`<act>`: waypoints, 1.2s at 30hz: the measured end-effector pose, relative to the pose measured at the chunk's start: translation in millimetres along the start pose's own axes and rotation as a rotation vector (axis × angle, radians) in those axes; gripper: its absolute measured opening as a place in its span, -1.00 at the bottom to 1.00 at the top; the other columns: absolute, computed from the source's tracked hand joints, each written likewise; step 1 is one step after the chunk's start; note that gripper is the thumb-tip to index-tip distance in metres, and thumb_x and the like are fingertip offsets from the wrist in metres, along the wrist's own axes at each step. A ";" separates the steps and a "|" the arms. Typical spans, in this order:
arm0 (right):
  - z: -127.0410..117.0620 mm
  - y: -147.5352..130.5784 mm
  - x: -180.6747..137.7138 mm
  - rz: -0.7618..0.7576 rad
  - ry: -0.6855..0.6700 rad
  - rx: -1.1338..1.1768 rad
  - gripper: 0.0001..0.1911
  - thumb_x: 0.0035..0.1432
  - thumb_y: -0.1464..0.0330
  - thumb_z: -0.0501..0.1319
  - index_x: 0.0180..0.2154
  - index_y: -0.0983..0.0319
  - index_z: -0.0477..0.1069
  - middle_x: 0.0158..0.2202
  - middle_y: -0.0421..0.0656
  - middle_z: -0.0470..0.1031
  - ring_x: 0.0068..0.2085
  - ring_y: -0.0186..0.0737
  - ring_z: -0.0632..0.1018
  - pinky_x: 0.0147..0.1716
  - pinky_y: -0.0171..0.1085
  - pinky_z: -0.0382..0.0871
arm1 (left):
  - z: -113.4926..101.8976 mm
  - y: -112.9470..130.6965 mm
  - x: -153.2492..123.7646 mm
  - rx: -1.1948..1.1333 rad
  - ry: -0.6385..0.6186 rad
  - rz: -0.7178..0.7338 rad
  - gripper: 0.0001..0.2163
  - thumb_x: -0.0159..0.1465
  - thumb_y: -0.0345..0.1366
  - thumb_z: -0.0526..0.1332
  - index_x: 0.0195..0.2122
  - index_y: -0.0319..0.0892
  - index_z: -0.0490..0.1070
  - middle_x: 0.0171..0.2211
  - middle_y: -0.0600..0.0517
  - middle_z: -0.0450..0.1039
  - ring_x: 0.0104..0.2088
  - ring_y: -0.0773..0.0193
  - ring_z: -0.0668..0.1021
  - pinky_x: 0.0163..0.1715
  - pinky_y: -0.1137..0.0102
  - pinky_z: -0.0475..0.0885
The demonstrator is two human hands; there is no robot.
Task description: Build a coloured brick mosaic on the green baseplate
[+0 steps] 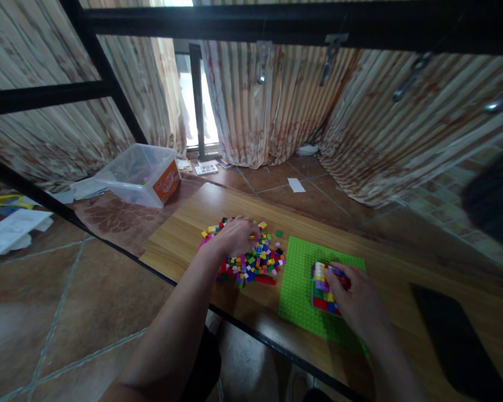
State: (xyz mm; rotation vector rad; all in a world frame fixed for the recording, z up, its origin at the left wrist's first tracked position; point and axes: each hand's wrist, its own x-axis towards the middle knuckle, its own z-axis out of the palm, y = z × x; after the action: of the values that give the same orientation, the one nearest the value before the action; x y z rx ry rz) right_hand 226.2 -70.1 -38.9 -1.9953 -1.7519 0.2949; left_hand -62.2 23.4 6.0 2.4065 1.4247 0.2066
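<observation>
A loose pile of small coloured building bricks [251,265] lies on the wooden table. Over its upper part is my left hand [237,234], fingers curled down among the bricks; whatever is between the fingertips is hidden. To the right, a green studded baseplate [299,279] bears a low block built of multicoloured bricks [323,293]. My right hand [354,290] grips this block from its right side, thumb on top near the white and yellow bricks. The palm and fingers cover the block's right part.
A dark flat panel [456,335] lies on the wooden table [184,234] at the right. Beyond the table's left end stands a clear plastic bin [129,173] on the floor. Black metal bars [251,22] cross overhead, with curtains [272,111] behind.
</observation>
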 end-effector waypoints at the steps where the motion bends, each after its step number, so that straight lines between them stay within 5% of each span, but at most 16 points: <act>1: 0.0 -0.3 0.0 -0.002 0.002 -0.001 -0.40 0.19 -0.02 -0.02 -0.10 0.32 0.49 -0.11 0.10 0.49 -0.06 0.05 0.49 0.02 0.01 0.33 | 0.4 0.0 0.3 0.000 0.001 -0.003 -0.83 0.12 -0.35 0.22 -0.30 -0.08 0.58 -0.19 -0.03 0.51 -0.08 0.12 0.48 0.00 0.29 0.34; 19: 0.0 -2.7 -2.0 -0.051 0.045 0.028 -0.50 0.21 0.04 0.03 -0.11 0.28 0.50 -0.14 0.06 0.51 -0.08 0.00 0.49 0.01 -0.01 0.32 | -0.4 1.4 1.3 -0.057 0.056 -0.036 -0.91 0.11 -0.34 0.22 -0.40 -0.13 0.54 -0.37 0.02 0.59 -0.28 0.18 0.57 -0.13 0.33 0.37; 24: -4.4 -7.6 -0.4 -0.022 0.093 0.077 -0.49 0.19 0.04 0.05 -0.13 0.29 0.51 -0.12 0.08 0.51 -0.06 0.03 0.49 0.01 0.02 0.32 | 0.6 -5.6 1.1 -0.459 0.130 0.065 -0.92 0.11 -0.37 0.23 -0.37 -0.22 0.47 -0.40 0.00 0.54 -0.37 0.28 0.54 -0.34 0.45 0.39; 29: -13.3 -38.0 -4.8 -0.010 0.351 0.351 -0.61 0.18 0.08 0.14 -0.16 0.21 0.52 -0.13 -0.02 0.55 -0.07 -0.05 0.51 0.00 -0.04 0.34 | 12.7 22.2 6.1 -1.031 0.203 0.062 -0.86 0.07 -0.36 0.30 -0.34 -0.25 0.43 -0.42 0.04 0.49 -0.42 0.37 0.50 -0.35 0.46 0.41; 33: -3.5 -64.8 -8.5 0.034 0.096 0.791 -0.62 0.13 0.10 0.24 -0.09 0.18 0.49 -0.25 -0.13 0.58 -0.30 -0.21 0.54 -0.28 -0.21 0.43 | 28.2 64.6 7.4 -1.386 0.212 -0.040 -0.79 0.02 -0.36 0.37 -0.30 -0.25 0.46 -0.39 0.05 0.50 -0.39 0.38 0.50 -0.32 0.46 0.42; 36: 5.9 -73.4 -6.6 0.018 0.083 0.917 -0.67 0.09 0.17 0.29 -0.13 0.18 0.50 -0.28 -0.16 0.58 -0.28 -0.23 0.54 -0.25 -0.23 0.43 | 39.6 84.9 6.4 -1.496 0.173 -0.043 -0.78 0.01 -0.37 0.38 -0.29 -0.25 0.48 -0.37 0.04 0.52 -0.36 0.37 0.51 -0.29 0.46 0.41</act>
State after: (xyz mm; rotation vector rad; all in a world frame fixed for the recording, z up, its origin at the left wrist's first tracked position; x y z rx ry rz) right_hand 158.2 -69.6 -10.0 -1.3175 -1.2002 0.8297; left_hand 22.3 -16.9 -0.9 1.1034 0.7827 1.0332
